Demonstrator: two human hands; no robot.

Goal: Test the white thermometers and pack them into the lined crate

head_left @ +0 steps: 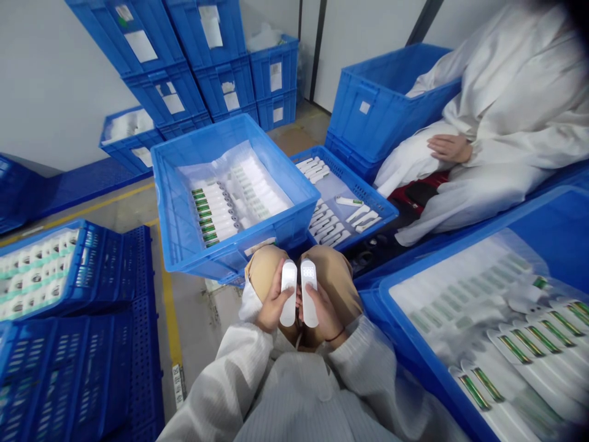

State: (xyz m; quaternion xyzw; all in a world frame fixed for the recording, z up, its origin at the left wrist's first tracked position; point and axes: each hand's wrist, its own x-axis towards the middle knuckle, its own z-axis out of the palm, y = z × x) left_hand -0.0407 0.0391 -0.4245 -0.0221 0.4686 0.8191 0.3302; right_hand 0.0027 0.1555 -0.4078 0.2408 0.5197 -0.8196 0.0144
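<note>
My left hand (272, 307) is closed around a slim white handheld thermometer (289, 274), its thumb lying on the front. In my right hand (326, 313) is a matching white thermometer (308, 273), also with the thumb on its face. Both are held upright side by side above my knees, with a narrow gap between them. Lit digits show on both upper ends, too small to read. Just beyond my knees stands a blue crate (202, 255) holding a row of similar white devices (216, 212) with green batteries showing, beside translucent wrapping.
A low blue tray (386, 212) with more white devices lies behind right. At my right is a large blue crate (400, 319) of battery-fitted devices. Stacked blue crates (221, 80) stand behind, and others (92, 264) at left. A co-worker's hand (450, 148) rests at upper right.
</note>
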